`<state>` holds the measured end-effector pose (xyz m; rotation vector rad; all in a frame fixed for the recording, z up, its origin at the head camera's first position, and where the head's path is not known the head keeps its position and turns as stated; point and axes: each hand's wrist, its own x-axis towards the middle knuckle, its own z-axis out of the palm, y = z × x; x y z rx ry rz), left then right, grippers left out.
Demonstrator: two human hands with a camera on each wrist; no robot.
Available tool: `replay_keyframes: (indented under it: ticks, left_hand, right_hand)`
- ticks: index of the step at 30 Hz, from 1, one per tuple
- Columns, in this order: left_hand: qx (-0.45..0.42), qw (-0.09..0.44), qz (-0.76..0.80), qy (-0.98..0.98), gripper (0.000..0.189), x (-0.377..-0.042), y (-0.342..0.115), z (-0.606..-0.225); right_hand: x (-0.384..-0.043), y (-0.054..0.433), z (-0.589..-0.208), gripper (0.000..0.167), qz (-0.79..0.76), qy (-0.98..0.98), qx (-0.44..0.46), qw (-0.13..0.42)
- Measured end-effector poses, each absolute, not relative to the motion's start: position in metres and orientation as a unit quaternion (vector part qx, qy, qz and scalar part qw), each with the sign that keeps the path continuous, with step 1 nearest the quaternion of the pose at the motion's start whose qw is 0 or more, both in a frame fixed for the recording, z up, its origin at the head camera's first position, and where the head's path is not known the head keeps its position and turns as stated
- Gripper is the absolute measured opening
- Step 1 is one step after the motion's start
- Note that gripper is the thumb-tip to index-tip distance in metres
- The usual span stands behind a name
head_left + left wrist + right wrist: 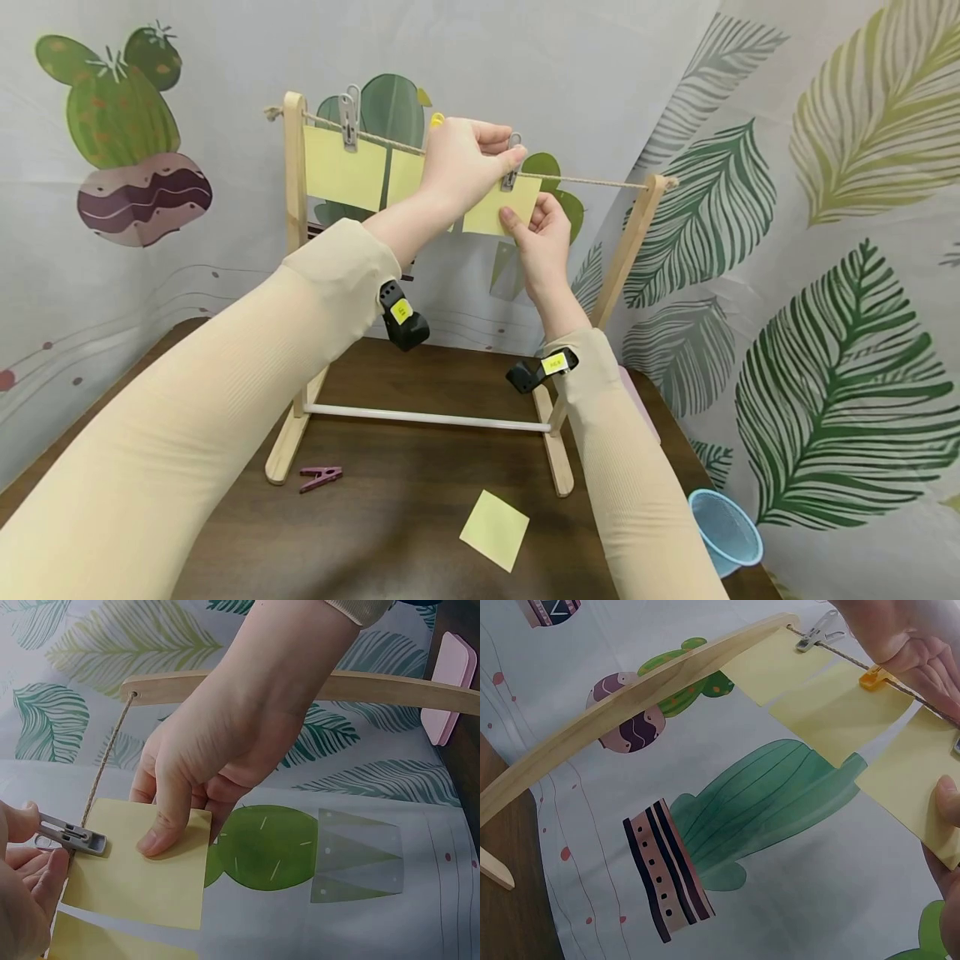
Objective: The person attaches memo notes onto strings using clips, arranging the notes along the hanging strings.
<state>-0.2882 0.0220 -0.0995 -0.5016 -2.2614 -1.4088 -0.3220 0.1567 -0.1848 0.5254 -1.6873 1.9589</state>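
Note:
My left hand [465, 162] pinches a grey clothespin [75, 836] between thumb and fingers, at the rope [585, 180] and the top edge of a yellow paper note [487, 212]. Lower on the same note, my right hand [546, 242] holds its right side, thumb in front and fingers behind. To the left on the rope hang two more yellow notes, the outer one [345, 171] under a grey clothespin [348, 123]. An orange-yellow clothespin [874, 677] grips the middle note [840, 712], which my left hand partly covers in the head view.
The rope runs between two wooden posts [296, 183] joined low down by a white bar [427, 417]. On the brown table lie a purple clothespin [321, 477] and a loose yellow note [495, 531]. A blue basket [720, 517] stands at the right, beside my right sleeve.

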Motion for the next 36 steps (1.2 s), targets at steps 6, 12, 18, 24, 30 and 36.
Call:
replay_keyframes:
  ticks: [6,12,18,24,30,36]
  left_hand:
    - [-0.197,0.218,-0.519,-0.803,0.042,-0.288,0.022,-0.102]
    - [-0.221,0.234,-0.553,-0.769,0.044,-0.286,0.019,-0.107]
    - [-0.247,0.268,-0.581,-0.728,0.039,-0.283,0.015,-0.115]
    - [-0.277,0.250,-0.615,-0.694,0.032,-0.274,0.008,-0.122]
    - [-0.291,0.246,-0.613,-0.692,0.030,-0.267,0.001,-0.133]
    - [-0.283,0.228,-0.612,-0.702,0.027,-0.270,-0.011,-0.150]
  right_hand:
    - [-0.323,0.157,-0.186,0.020,0.720,-0.619,0.195,0.244]
    - [-0.322,0.157,-0.187,0.020,0.723,-0.616,0.196,0.244]
    - [-0.322,0.157,-0.186,0.020,0.721,-0.614,0.202,0.250]
    - [-0.323,0.158,-0.186,0.019,0.718,-0.612,0.214,0.252]
    - [-0.320,0.161,-0.189,0.021,0.715,-0.616,0.209,0.256]
    - [-0.318,0.169,-0.203,0.025,0.708,-0.625,0.195,0.263]
